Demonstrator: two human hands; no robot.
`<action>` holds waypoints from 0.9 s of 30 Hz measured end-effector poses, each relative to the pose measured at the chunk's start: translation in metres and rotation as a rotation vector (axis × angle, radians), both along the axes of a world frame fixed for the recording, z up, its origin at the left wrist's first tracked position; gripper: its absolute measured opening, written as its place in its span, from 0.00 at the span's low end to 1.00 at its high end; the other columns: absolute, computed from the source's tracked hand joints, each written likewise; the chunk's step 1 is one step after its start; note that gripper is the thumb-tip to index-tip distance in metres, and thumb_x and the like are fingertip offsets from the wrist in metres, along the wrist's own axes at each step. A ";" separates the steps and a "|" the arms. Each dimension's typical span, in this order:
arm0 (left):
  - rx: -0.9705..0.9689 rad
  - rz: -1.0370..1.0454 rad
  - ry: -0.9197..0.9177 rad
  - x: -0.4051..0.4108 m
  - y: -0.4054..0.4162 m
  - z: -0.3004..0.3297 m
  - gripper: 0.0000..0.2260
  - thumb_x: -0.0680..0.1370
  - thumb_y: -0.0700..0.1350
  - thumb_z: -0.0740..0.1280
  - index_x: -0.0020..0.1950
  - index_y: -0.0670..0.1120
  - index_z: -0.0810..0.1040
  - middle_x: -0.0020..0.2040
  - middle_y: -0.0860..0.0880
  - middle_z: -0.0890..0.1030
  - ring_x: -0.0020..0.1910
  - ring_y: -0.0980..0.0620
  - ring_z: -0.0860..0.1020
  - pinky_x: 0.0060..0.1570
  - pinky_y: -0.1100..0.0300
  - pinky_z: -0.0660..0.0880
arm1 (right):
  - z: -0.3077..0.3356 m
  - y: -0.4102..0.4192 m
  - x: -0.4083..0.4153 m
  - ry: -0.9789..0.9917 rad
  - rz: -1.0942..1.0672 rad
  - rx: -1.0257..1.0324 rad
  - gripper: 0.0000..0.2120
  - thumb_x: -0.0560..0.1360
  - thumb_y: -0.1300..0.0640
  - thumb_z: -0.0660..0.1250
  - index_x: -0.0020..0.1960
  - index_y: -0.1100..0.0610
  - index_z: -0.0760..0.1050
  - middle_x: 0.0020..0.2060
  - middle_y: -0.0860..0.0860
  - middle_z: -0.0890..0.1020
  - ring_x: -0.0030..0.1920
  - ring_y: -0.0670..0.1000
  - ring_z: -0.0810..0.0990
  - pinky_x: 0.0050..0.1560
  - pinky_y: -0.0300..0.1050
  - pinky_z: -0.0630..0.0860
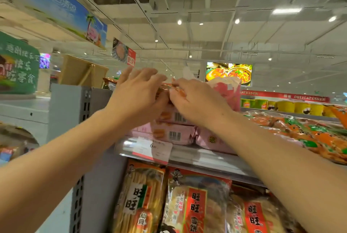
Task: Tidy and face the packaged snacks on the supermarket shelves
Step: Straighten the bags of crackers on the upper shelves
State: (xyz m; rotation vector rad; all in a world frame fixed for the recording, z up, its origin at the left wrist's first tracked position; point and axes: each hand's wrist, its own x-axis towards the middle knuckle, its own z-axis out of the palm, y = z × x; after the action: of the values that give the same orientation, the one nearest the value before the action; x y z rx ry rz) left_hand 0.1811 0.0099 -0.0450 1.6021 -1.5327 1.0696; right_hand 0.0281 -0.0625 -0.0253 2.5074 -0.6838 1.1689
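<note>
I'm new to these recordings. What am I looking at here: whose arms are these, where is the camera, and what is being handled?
There is no machine here. A person wears one wide-angle camera on the head, so you see their own bare arms reaching up and forward. That is the only view.

The left hand and the right hand meet at the top of a stack of pink packs on the top shelf. Both have fingers curled on the clear wrapper of the top pack, so the grip looks like a pinch from each side. Another pink bag stands behind the right hand.

To the right on the same shelf lie orange bags. A price tag hangs on the shelf edge. Below stand rice cracker bags with red labels.
</note>
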 end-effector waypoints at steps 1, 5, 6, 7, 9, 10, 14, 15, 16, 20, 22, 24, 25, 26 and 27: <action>0.005 0.053 0.040 0.009 0.001 0.010 0.26 0.75 0.57 0.53 0.70 0.50 0.72 0.70 0.46 0.73 0.69 0.42 0.69 0.73 0.42 0.55 | 0.003 -0.002 0.009 0.010 0.036 0.036 0.20 0.79 0.43 0.53 0.64 0.50 0.73 0.57 0.54 0.79 0.58 0.56 0.76 0.54 0.50 0.73; 0.222 0.299 0.295 0.038 0.003 0.041 0.25 0.77 0.61 0.55 0.69 0.49 0.70 0.68 0.42 0.74 0.65 0.39 0.72 0.57 0.46 0.66 | 0.004 -0.007 0.030 0.099 0.072 0.106 0.20 0.78 0.44 0.56 0.67 0.48 0.72 0.61 0.53 0.79 0.60 0.56 0.76 0.58 0.50 0.73; 0.276 0.331 0.330 0.041 0.002 0.043 0.26 0.77 0.63 0.54 0.68 0.48 0.71 0.66 0.42 0.75 0.63 0.39 0.73 0.54 0.47 0.65 | 0.003 -0.008 0.032 0.102 0.064 0.095 0.20 0.76 0.44 0.58 0.65 0.49 0.73 0.59 0.53 0.80 0.58 0.56 0.77 0.56 0.50 0.74; 0.310 0.350 0.345 0.043 0.001 0.044 0.28 0.75 0.64 0.54 0.65 0.48 0.71 0.64 0.42 0.77 0.62 0.40 0.73 0.53 0.46 0.64 | 0.002 -0.009 0.032 0.088 0.063 0.090 0.19 0.75 0.45 0.61 0.63 0.49 0.74 0.56 0.52 0.80 0.55 0.55 0.78 0.53 0.49 0.75; 0.339 0.369 0.378 0.044 -0.001 0.044 0.32 0.70 0.67 0.53 0.64 0.47 0.70 0.62 0.43 0.78 0.61 0.40 0.73 0.56 0.44 0.62 | 0.003 -0.011 0.027 0.023 0.095 0.115 0.18 0.71 0.46 0.65 0.59 0.49 0.75 0.50 0.50 0.79 0.48 0.51 0.77 0.43 0.44 0.73; 0.346 0.375 0.397 0.043 -0.002 0.046 0.32 0.70 0.68 0.53 0.64 0.48 0.71 0.63 0.44 0.77 0.61 0.41 0.73 0.55 0.46 0.63 | 0.004 -0.011 0.023 -0.012 0.118 0.136 0.18 0.69 0.46 0.66 0.57 0.48 0.75 0.47 0.48 0.77 0.44 0.48 0.76 0.38 0.41 0.70; 0.391 0.365 0.387 0.037 -0.006 0.053 0.22 0.72 0.65 0.61 0.49 0.46 0.72 0.43 0.50 0.76 0.46 0.46 0.72 0.36 0.57 0.62 | 0.007 -0.013 0.014 -0.019 0.128 0.162 0.19 0.63 0.41 0.64 0.52 0.46 0.70 0.43 0.40 0.69 0.41 0.39 0.69 0.35 0.36 0.63; 0.393 0.345 0.379 0.036 -0.006 0.055 0.21 0.72 0.64 0.63 0.47 0.46 0.70 0.39 0.51 0.73 0.43 0.47 0.73 0.35 0.58 0.64 | 0.008 -0.012 0.016 -0.003 0.110 0.176 0.18 0.64 0.39 0.64 0.50 0.46 0.69 0.43 0.39 0.68 0.41 0.39 0.68 0.34 0.37 0.62; 0.388 0.326 0.372 0.036 -0.006 0.057 0.21 0.71 0.63 0.65 0.45 0.45 0.69 0.37 0.50 0.72 0.40 0.48 0.74 0.34 0.59 0.65 | 0.008 -0.012 0.017 -0.009 0.094 0.189 0.18 0.65 0.37 0.65 0.49 0.46 0.69 0.42 0.39 0.68 0.41 0.39 0.68 0.33 0.38 0.62; 0.273 0.251 0.297 0.033 0.003 0.061 0.18 0.68 0.60 0.70 0.37 0.46 0.72 0.34 0.48 0.76 0.32 0.51 0.74 0.28 0.61 0.63 | 0.012 -0.012 0.022 -0.134 0.074 0.162 0.20 0.65 0.34 0.71 0.41 0.47 0.67 0.40 0.40 0.69 0.38 0.38 0.68 0.32 0.38 0.60; 0.178 0.195 0.297 0.033 0.008 0.058 0.19 0.68 0.61 0.72 0.37 0.45 0.75 0.33 0.48 0.77 0.31 0.51 0.74 0.27 0.60 0.64 | 0.011 -0.011 0.021 -0.185 0.102 0.150 0.21 0.63 0.37 0.74 0.43 0.48 0.68 0.43 0.41 0.69 0.40 0.39 0.69 0.34 0.36 0.61; 0.080 0.097 0.307 0.030 0.010 0.053 0.19 0.68 0.62 0.72 0.39 0.47 0.77 0.33 0.50 0.79 0.32 0.52 0.75 0.27 0.60 0.65 | 0.009 -0.010 0.017 -0.202 0.119 0.092 0.25 0.64 0.40 0.75 0.53 0.50 0.69 0.50 0.45 0.70 0.49 0.43 0.72 0.42 0.34 0.65; 0.027 0.050 0.309 0.026 0.012 0.051 0.18 0.68 0.63 0.73 0.41 0.49 0.77 0.34 0.52 0.79 0.33 0.53 0.76 0.29 0.60 0.65 | 0.008 -0.008 0.014 -0.209 0.120 0.053 0.28 0.65 0.42 0.76 0.59 0.50 0.70 0.55 0.47 0.69 0.55 0.46 0.71 0.50 0.35 0.67; -0.023 0.017 0.309 0.021 0.014 0.049 0.19 0.68 0.63 0.73 0.45 0.50 0.75 0.36 0.53 0.79 0.35 0.52 0.76 0.31 0.59 0.67 | 0.006 -0.005 0.009 -0.225 0.120 0.024 0.32 0.66 0.44 0.76 0.65 0.50 0.68 0.59 0.49 0.67 0.60 0.48 0.70 0.57 0.38 0.67; -0.061 -0.012 0.308 0.015 0.015 0.047 0.22 0.67 0.64 0.73 0.49 0.50 0.73 0.40 0.54 0.79 0.38 0.51 0.76 0.33 0.58 0.68 | 0.003 -0.002 0.003 -0.244 0.119 0.007 0.34 0.66 0.45 0.76 0.68 0.49 0.67 0.62 0.50 0.65 0.64 0.50 0.69 0.63 0.42 0.67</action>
State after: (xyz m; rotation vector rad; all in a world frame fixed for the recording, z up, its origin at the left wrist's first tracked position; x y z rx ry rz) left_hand 0.1957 0.0253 0.0017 1.6269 -1.2913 0.8102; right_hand 0.0313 -0.0650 -0.0224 2.4639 -0.6033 1.5360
